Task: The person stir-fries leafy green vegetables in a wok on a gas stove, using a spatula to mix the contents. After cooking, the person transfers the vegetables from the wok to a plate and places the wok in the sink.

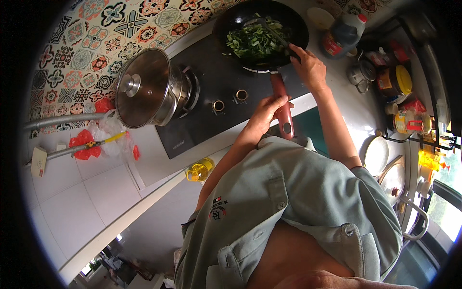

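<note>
A black wok (299,25) sits on the far right burner of a black gas cooktop (202,130). Chopped green leafy vegetables (252,41) lie inside it. My left hand (269,110) is wrapped around the wok's reddish-brown handle (278,85), which points back toward my body. In my right hand (310,68), above the wok's near right rim, is a dark-handled spatula (276,34). Its head rests among the greens and is partly covered by them.
A lidded steel pot (148,90) stands on the left burner. Left of it are a grey gas pipe (72,117) and red plastic bags (86,142). A large dark sauce jug (341,36) and a rack of jars (393,81) line the right. An oil bottle (202,169) stands below the counter's front edge.
</note>
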